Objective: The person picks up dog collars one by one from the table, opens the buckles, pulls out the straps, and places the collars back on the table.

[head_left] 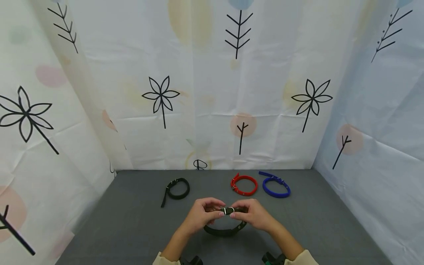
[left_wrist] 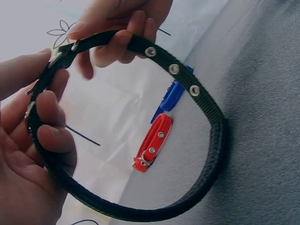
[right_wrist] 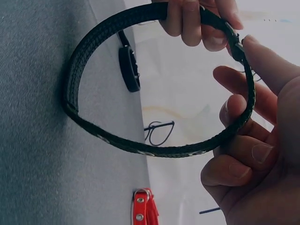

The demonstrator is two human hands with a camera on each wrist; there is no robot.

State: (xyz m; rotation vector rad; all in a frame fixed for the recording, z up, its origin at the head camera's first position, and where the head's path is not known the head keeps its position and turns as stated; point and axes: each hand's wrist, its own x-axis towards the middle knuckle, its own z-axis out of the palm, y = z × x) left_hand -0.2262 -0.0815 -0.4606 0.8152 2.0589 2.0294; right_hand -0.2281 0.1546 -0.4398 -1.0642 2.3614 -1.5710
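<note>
A dark green pet collar (head_left: 222,232) forms a loop held up by both hands over the table's middle. My left hand (head_left: 202,214) pinches it beside the buckle (head_left: 226,211), its other fingers curled around the band in the left wrist view. From the other side of the buckle, my right hand (head_left: 254,213) grips the strap between thumb and fingers. Metal eyelets (left_wrist: 174,69) dot the strap, and a thicker padded section (left_wrist: 216,161) makes up the lower part of the loop. The strap passes through the buckle, partly hidden by fingertips.
Behind the hands on the grey table (head_left: 132,221) lie a black collar (head_left: 178,197) to the left, a red collar (head_left: 244,193) and a blue collar (head_left: 277,195) to the right. A patterned white cloth (head_left: 205,92) rises along the back and sides.
</note>
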